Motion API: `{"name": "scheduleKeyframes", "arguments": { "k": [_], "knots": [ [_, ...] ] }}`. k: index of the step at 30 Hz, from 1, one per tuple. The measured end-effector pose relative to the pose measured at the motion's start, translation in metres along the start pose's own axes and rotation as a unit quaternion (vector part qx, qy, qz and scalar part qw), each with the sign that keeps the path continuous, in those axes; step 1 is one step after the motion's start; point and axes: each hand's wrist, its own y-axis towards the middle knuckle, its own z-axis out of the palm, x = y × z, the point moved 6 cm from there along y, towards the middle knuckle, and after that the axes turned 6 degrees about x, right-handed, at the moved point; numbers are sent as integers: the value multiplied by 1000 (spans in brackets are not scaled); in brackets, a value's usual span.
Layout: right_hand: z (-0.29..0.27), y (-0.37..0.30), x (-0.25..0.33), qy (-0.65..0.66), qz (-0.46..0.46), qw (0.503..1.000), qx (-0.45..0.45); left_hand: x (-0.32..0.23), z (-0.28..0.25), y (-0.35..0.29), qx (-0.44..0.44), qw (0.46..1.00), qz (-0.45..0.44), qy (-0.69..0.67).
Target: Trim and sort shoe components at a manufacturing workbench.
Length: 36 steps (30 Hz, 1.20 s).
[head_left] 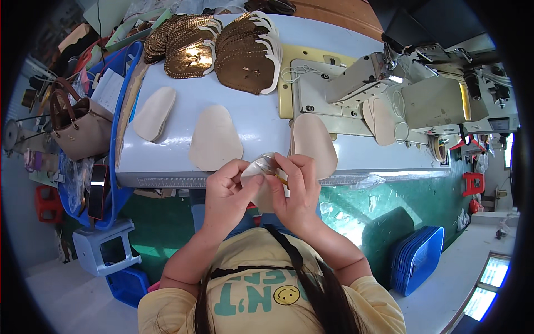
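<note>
Lying farthest left of the pale grey sewing machine (356, 80), an apparent stack of cream sole-shaped pieces (154, 114) rests on the white tabletop (267, 122). Next, still left of the machine, come fanned bronze pieces with white edges (245, 67) and a single-looking cream rounded piece (216, 142). Nearer the person than the machine, the left hand (229, 192) and right hand (297, 192) pinch a rounded, partly glossy cream piece (265, 195), which seems mid-work. Left of the machine's bed sits another cream pile (314, 145); beige pieces (380, 119) lie on the bed. Much appears left, though finished and waiting pieces cannot be told apart.
</note>
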Motion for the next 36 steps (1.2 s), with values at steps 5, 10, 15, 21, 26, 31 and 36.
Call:
{"name": "scheduleKeyframes", "arguments": {
  "k": [5, 10, 15, 21, 26, 31, 36],
  "knots": [
    [-12, 17, 8, 71, -18, 996, -49, 15, 10, -4, 50, 995, -1, 87],
    [-2, 12, -26, 250, 189, 940, 134, 8, 5, -4, -1, 996, 27, 85],
    [-2, 17, -9, 213, -26, 976, 41, 14, 8, -2, 70, 993, 9, 93],
    [0, 7, 5, 163, -190, 965, 70, 25, -3, 1, 130, 962, -154, -186],
    [5, 6, 7, 128, -203, 967, 80, 30, -6, 3, 111, 960, -163, -198],
    [-4, -10, -1, 221, -139, 964, 44, 34, -13, 1, 108, 974, -156, -122],
    [-59, -46, -38, 399, 82, 913, -22, -9, -85, 7, -80, 990, -8, -118]
  ]
}}
